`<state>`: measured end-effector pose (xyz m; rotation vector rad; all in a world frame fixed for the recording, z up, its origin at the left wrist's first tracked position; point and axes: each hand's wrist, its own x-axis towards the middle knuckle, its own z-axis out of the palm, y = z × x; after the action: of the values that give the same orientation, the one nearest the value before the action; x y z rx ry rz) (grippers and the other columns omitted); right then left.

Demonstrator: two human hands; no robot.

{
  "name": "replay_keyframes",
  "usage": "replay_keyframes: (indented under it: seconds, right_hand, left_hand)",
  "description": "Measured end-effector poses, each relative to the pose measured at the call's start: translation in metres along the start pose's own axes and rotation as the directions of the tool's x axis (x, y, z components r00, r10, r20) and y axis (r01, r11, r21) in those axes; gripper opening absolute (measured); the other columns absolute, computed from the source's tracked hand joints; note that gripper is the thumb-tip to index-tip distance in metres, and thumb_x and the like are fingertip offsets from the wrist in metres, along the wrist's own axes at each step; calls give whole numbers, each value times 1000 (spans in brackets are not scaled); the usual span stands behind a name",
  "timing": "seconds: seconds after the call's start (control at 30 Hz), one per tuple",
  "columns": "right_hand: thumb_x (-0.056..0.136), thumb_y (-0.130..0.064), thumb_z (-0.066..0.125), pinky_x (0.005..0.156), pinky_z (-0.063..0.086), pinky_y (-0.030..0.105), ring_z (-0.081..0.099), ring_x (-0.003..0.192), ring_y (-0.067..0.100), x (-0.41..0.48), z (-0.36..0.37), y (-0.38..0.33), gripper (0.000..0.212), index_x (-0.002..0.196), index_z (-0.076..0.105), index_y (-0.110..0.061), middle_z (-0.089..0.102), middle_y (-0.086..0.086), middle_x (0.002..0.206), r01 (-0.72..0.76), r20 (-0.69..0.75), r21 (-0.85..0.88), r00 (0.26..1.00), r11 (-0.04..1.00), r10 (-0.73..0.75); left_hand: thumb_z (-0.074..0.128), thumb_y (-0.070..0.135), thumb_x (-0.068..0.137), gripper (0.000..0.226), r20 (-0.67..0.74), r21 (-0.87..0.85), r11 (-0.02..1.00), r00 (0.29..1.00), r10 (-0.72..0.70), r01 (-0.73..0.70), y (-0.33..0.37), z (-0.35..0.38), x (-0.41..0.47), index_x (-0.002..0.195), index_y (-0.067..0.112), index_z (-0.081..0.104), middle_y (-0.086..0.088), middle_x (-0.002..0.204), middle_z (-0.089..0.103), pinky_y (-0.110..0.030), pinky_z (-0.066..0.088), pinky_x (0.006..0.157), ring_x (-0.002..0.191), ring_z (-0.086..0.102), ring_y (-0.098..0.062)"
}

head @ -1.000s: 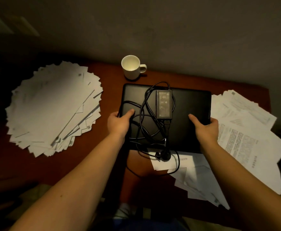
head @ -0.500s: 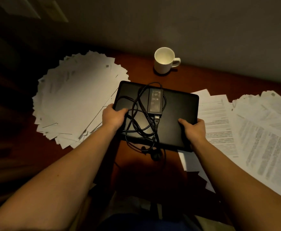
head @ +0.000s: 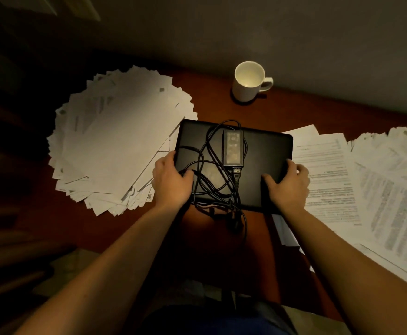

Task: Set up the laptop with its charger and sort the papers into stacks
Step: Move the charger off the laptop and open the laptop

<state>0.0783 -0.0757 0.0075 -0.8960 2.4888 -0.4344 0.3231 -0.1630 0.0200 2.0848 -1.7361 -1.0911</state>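
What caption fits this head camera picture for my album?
Left hand and right hand grip a closed laptop topped with its charger, papers either side, mug behind.

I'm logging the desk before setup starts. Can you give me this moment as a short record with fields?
laptop: black, closed, held at both sides
charger brick: lies on the lid
cable: tangled over the lid, trailing past the near edge
left hand: grips the left edge, thumb on the lid
right hand: grips the right near corner
fanned pile: papers left of the laptop
loose sheets: printed, spread on the right
mug: white, upright, behind the laptop
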Motion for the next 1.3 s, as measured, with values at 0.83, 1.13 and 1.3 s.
replay_keyframes:
  seconds: [0.83, 1.13, 1.3]
  right_hand:
    - [77, -27, 84, 92, 56, 50, 59, 111, 34, 9, 16, -97, 85, 141, 29, -18, 49, 14, 132, -175, 459, 231, 887, 957, 51]
    - [78, -18, 82, 77, 60, 43, 68, 93, 28, 6, 6, -95, 59, 116, 37, -15, 62, 11, 105, -419, 601, 388, 790, 821, 118]
    - [82, -22, 78, 59, 47, 29, 54, 62, 11, 1, 8, -86, 32, 108, 63, -9, 65, 9, 94, -606, 739, 478, 668, 635, 81]
  left_hand:
    - [61, 43, 97, 43, 606, -312, 452, 541, -583, 836, -27, 30, -58, 113, 3, 67, -12, 99, 75, -39, 56, 77, 91, 72, -25]
    - [44, 18, 107, 18, 243, -770, 397, 805, -541, 499, -16, 36, -53, 117, 6, 54, -10, 80, 66, -36, 55, 68, 67, 67, -20]
    - [40, 29, 108, 21, 200, -773, 467, 864, -463, 429, -15, 12, -44, 112, 13, 52, -2, 69, 49, -31, 47, 52, 45, 53, -14]
